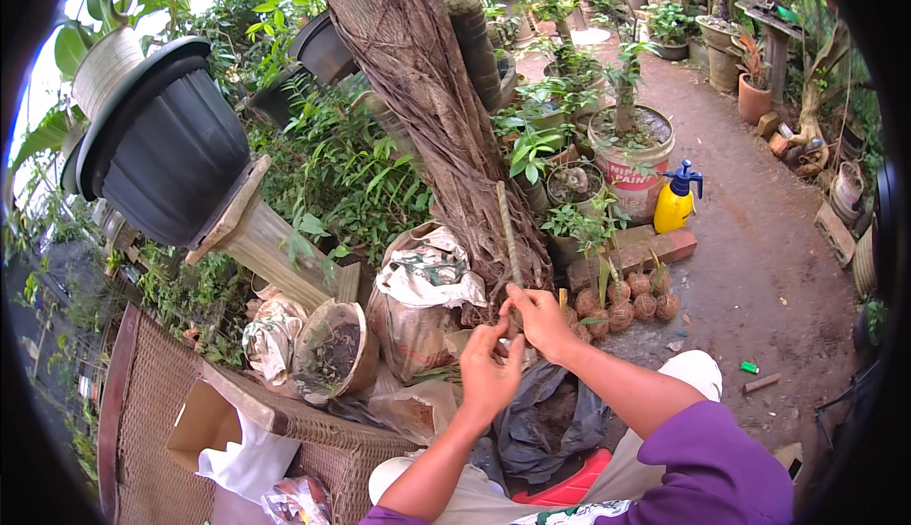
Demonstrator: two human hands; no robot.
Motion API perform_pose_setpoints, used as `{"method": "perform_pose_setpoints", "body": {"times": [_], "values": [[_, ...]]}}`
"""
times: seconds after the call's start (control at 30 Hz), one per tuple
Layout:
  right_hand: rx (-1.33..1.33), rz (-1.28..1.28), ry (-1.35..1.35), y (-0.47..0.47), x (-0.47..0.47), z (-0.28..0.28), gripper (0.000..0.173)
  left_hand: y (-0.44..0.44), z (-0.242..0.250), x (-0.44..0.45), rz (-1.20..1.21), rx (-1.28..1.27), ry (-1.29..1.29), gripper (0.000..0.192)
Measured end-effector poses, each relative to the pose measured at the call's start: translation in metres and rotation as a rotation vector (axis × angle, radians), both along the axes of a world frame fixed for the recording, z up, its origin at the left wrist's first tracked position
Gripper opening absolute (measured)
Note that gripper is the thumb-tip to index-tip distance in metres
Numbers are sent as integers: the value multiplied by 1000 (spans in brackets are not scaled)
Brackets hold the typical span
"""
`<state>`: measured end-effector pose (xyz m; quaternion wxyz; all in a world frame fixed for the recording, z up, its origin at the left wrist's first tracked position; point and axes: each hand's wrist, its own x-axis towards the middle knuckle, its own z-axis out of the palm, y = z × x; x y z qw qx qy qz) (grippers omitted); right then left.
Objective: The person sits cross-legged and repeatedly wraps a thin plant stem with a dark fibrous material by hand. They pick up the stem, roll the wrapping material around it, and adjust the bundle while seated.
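Observation:
My right hand (542,320) pinches a thin greenish-brown plant stem (508,233), which stands up nearly upright from the fingers. Just below and to the left, my left hand (491,370) is raised with thumb and fingers bent towards the stem's lower end. The fingers hide that end, so whether the left hand grips anything cannot be made out. Beneath both hands, between my legs, lies an open black plastic bag (523,422) with dark brown soil (556,411) in it. Several twine-wrapped fibre balls (620,314), some with shoots, sit on the ground beyond my right hand.
A thick tree trunk (427,91) rises ahead, beside a filled sack (409,322) and a tilted pot (366,354). A woven rattan seat (313,422) is at left. A yellow spray bottle (672,205) stands near a brick (672,246) and a paint bucket (633,162).

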<state>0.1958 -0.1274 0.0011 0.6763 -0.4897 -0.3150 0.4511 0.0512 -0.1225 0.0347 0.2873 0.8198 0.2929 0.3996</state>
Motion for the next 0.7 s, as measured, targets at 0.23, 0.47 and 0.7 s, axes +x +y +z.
{"method": "perform_pose_setpoints", "body": {"times": [0.23, 0.47, 0.7], "values": [[-1, -128, -393, -10, 0, 16, 57, -12, -7, -3, 3, -32, 7, 25], [34, 94, 78, -2, 0, 3, 38, 1, 3, -5, 7, 109, -56, 27], [-158, -1, 319, -5, 1, 17, 32, 15, 4, -6, 43, 126, 144, 34]]}}
